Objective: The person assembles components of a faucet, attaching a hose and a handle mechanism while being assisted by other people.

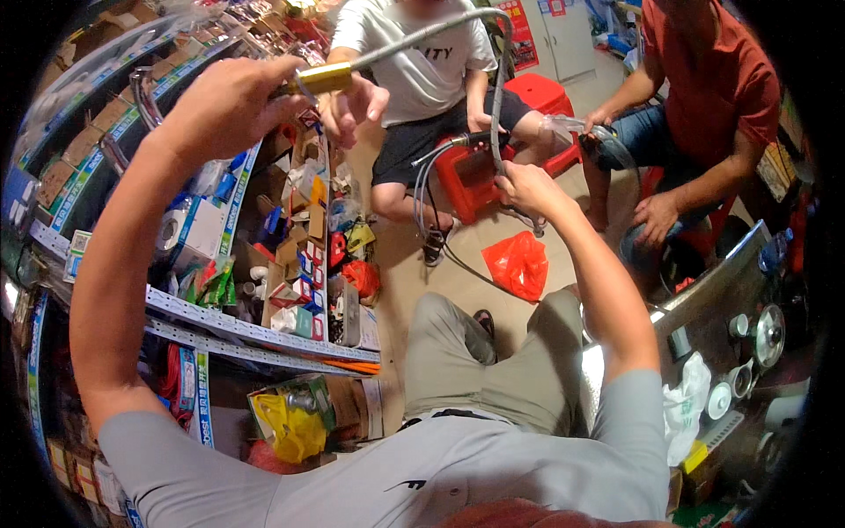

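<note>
Evidently clasped gold fitting (326, 77) in left fingers (283, 69), closed right fingers (510, 182) around grey hose (422, 34), and arched it between both, presumably to support its length above the floor (398, 283).

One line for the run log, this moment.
Left hand: holding gold-coloured metal cylinder | Right hand: gripping grey flexible hose | Nearby: red plastic bag
</note>
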`<action>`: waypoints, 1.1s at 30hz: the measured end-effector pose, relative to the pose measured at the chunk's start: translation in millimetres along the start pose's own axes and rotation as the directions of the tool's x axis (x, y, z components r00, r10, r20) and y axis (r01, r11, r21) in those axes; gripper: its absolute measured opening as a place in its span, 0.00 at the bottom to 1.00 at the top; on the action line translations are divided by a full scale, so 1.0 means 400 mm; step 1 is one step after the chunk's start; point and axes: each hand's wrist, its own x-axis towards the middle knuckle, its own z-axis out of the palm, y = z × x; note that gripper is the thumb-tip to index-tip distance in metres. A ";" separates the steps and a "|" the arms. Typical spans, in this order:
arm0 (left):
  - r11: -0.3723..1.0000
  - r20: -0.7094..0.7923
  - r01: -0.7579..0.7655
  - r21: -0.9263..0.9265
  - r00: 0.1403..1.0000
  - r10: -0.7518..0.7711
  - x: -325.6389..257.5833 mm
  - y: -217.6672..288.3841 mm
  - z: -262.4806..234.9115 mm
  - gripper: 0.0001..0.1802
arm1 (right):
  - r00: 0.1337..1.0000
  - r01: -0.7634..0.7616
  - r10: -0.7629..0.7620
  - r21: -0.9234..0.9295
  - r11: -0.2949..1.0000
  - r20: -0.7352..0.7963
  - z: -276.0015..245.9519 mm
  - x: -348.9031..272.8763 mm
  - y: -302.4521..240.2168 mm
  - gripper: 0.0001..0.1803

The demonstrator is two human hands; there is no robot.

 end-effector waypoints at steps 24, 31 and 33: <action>0.938 0.183 0.084 -0.337 0.983 -0.022 0.047 0.143 0.316 0.21 | 0.914 -0.403 0.405 0.064 0.913 -0.018 0.259 -0.158 0.392 0.16; 0.910 0.136 0.141 -0.389 0.986 -0.095 -0.009 0.084 0.358 0.19 | 0.876 -0.339 0.471 0.565 0.752 -0.102 0.328 0.047 0.256 0.18; 0.910 0.147 0.172 -0.376 0.981 -0.125 -0.009 0.081 0.379 0.18 | 0.875 -0.309 0.461 0.565 0.765 -0.145 0.386 0.133 0.234 0.22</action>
